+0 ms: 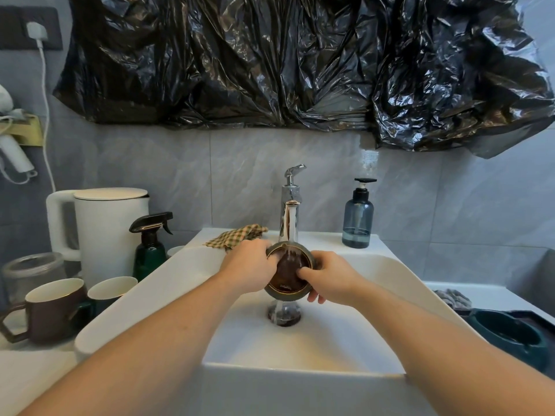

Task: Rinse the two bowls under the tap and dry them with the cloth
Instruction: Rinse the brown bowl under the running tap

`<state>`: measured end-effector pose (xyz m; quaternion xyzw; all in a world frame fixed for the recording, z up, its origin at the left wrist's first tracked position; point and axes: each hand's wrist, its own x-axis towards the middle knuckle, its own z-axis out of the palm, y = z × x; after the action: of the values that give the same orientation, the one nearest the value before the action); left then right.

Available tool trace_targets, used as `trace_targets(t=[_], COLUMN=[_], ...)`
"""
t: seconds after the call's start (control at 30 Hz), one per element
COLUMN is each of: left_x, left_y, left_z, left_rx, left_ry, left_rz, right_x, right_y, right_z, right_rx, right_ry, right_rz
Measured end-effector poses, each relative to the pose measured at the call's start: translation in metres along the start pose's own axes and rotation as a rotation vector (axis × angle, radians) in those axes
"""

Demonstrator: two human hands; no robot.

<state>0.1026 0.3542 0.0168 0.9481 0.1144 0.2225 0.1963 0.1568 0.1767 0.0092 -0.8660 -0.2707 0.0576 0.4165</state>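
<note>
Head camera looks down on a white basin where both hands hold one brown bowl with a gold-edged rim under the chrome tap. Water runs from the spout into the bowl, and a stream falls from the bowl's lower edge onto the drain directly below. The bowl is tilted so that its inside faces the camera. The left hand grips the bowl's left rim, thumb over the edge. The right hand clasps the right rim, its fingers reaching into the bowl's inside.

A checked cloth lies crumpled on the basin's back edge, just left of the tap and behind the left hand. A blue soap pump bottle stands on the back edge to the right of the tap.

On the tabletop left of the basin stand a white kettle, a green spray bottle, a brown mug, a second cup and a glass jar. At the right edge of the view, beside the basin's right rim, sits a dark green bowl. Crumpled black plastic sheeting hangs on the tiled wall above.
</note>
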Motion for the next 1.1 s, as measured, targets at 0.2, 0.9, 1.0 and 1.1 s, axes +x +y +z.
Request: trace_targets(t=[0.2,0.9,1.0,1.1], left_x=[-0.002,-0.002,0.002,0.002], left_y=[0.006,0.004,0.002,0.002], left_z=[-0.001,-0.001,0.002,0.001], left_rx=[-0.182,0.185,0.142,0.133], left_ry=[-0.121,0.005,-0.027,-0.028], left_rz=[-0.027,0.0,-0.053,-0.072], right_x=[0.004,-0.001,-0.003,-0.006], right_y=[0.002,-0.002,-0.003,-0.005], right_z=[0.0,0.0,0.0,0.0], right_rx=[-0.01,0.039,0.046,0.037], right_ry=[0.071,0.035,0.048,0.032], right_rz=[0.061,0.042,0.011,0.002])
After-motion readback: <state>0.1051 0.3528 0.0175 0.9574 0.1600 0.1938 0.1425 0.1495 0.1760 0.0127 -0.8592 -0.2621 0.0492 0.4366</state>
